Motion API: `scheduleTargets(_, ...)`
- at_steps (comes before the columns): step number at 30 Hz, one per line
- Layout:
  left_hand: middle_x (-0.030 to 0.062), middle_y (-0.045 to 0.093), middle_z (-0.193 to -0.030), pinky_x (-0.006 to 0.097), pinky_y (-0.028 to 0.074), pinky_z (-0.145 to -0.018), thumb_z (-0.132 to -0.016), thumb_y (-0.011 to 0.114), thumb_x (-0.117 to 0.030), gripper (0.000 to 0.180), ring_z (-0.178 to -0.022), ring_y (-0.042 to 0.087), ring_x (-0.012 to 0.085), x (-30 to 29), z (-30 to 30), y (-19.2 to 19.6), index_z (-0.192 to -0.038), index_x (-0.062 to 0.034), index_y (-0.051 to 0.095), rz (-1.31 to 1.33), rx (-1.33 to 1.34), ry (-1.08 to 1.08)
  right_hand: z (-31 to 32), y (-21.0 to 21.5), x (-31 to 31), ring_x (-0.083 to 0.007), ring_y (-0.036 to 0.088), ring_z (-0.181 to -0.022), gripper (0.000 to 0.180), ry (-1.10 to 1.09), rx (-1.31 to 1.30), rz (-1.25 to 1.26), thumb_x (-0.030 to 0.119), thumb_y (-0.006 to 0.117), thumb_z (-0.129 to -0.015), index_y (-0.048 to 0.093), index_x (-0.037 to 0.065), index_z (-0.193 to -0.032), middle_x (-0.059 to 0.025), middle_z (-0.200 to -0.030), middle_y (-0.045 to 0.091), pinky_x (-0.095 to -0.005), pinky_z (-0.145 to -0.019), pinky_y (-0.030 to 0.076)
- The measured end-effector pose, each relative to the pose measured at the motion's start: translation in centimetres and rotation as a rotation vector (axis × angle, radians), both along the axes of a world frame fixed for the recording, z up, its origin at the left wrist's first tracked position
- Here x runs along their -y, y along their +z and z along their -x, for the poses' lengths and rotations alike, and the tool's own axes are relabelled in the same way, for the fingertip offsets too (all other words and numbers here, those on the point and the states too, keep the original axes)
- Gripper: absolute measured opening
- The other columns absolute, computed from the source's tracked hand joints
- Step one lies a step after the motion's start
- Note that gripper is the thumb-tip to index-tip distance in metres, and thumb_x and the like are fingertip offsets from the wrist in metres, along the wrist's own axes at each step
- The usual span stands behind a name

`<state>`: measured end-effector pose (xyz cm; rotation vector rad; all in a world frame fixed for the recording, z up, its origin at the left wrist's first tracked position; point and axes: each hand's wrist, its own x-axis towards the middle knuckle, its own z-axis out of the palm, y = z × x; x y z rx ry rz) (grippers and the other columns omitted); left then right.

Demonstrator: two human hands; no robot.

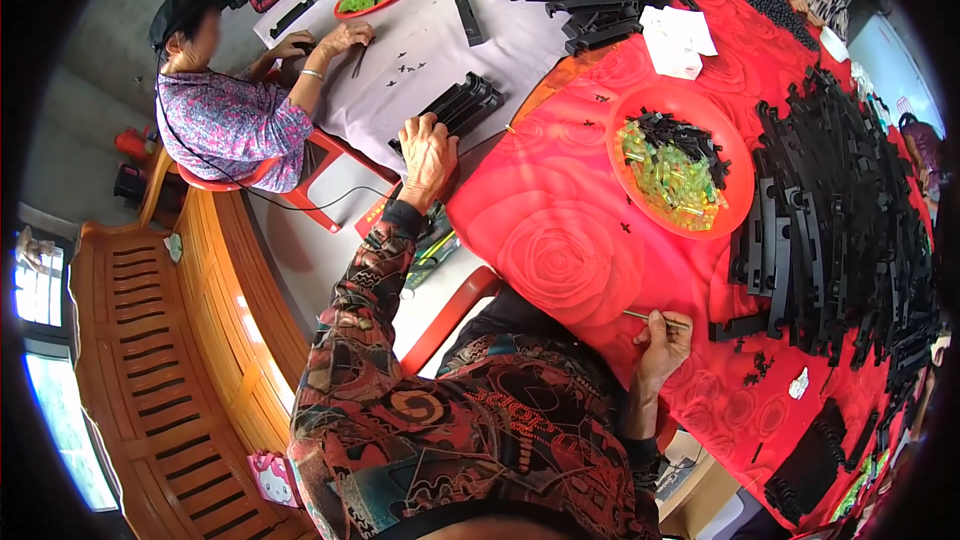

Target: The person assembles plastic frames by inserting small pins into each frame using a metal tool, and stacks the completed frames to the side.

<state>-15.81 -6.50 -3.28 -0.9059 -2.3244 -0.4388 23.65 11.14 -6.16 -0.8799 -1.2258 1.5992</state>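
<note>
Resting against black strips (468, 100) at upper centre, the left hand (430, 156) perhaps steadied them; I couldn't tell its grip. Right of centre, the right hand (662, 347) pinched a thin tool (637, 315), seemingly for control.

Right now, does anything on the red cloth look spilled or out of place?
Perhaps: loose black bits lie scattered on the red cloth, right of the right hand, outside the plate. They may be set out deliberately. A white scrap nearby looks like litter.
</note>
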Motion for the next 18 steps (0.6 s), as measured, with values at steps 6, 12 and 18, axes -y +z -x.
scheduleTargets(6, 0.0089, 0.057, -0.095, 0.042, 0.038, -0.079, -0.067, 0.071, -0.017, 0.019, -0.093, 0.049, 0.0297, 0.0, 0.4, -0.69, -0.076, -0.0053, 0.061, -0.033, 0.031, 0.038, 0.01, -0.12, 0.03, -0.0071, 0.048, -0.048, 0.013, 0.022, -0.011, -0.008, 0.001, 0.065, -0.082, 0.053, 0.003, -0.088, -0.0029, -0.07, 0.053, -0.0208, -0.043, 0.044)
scheduleTargets(12, 0.0064, 0.06, -0.09, 0.041, 0.039, -0.075, -0.067, 0.073, -0.019, 0.02, -0.09, 0.052, 0.0281, -0.23, 0.39, -0.97, -0.072, -0.0062, 0.059, -0.088, 0.054, 0.075, -0.04, 0.1, 0.12, -0.0056, 0.047, -0.049, 0.012, 0.037, 0.022, -0.032, 0.001, 0.065, -0.083, 0.053, 0.004, -0.088, -0.0014, -0.07, 0.052, -0.0192, -0.043, 0.042)
scheduleTargets(18, 0.0061, 0.06, -0.09, 0.041, 0.038, -0.074, -0.069, 0.072, -0.022, 0.02, -0.089, 0.053, 0.0282, -0.32, 0.39, -1.08, -0.073, -0.0069, 0.059, -0.08, 0.067, 0.1, 0.12, 0.23, 0.18, -0.0048, 0.046, -0.049, 0.012, 0.042, 0.074, -0.063, 0.001, 0.064, -0.084, 0.053, 0.004, -0.088, -0.0002, -0.069, 0.052, -0.0181, -0.043, 0.041)
